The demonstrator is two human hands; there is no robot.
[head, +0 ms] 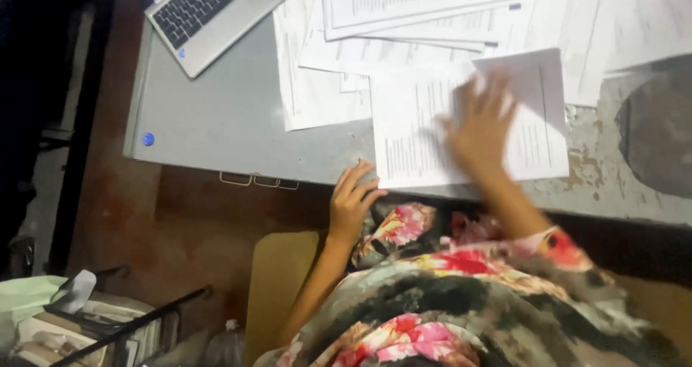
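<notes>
My left hand [351, 201] rests at the near edge of the grey bench [216, 115], fingers loosely curled, holding nothing. My right hand [479, 126], blurred, lies fingers spread flat on the nearest printed sheet [411, 140], gripping nothing. Beyond: more loose papers [404, 21], open laptop [209, 14] far left.

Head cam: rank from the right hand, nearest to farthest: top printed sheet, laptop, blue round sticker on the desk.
1. Top printed sheet: directly under the right hand, which is motion-blurred, at the desk's near edge.
2. Laptop: far left corner of the desk, upper left in view.
3. Blue round sticker: left edge of the desk, farthest out.
</notes>
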